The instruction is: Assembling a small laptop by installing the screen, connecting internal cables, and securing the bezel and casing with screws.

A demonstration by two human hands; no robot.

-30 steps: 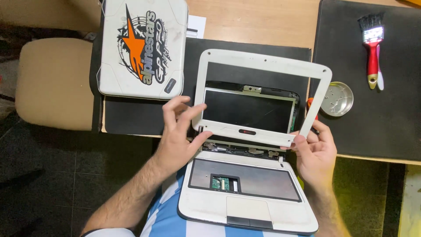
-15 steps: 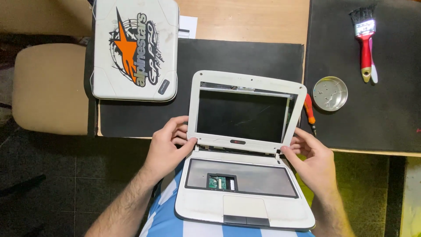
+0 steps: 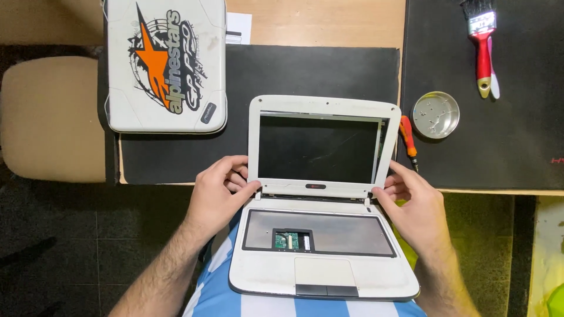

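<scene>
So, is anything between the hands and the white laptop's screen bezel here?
Nothing visible. The left hand and right hand already touch the lower corners of the screen bezel on the white laptop, near the hinges.

Bench clutter around the work

A closed white laptop (image 3: 165,64) with an orange-and-black sticker lies at the far left of the wooden worktop (image 3: 317,23), overlapping a black mat (image 3: 317,73), with a paper slip (image 3: 238,28) just beside it. On a second black mat (image 3: 505,135) at the right lie a red-handled brush (image 3: 483,44) and a round metal dish (image 3: 435,114); an orange screwdriver (image 3: 408,141) lies near the dish, at the mats' seam. A beige stool (image 3: 50,117) stands left of the worktop on a dark tiled floor (image 3: 88,246).
</scene>
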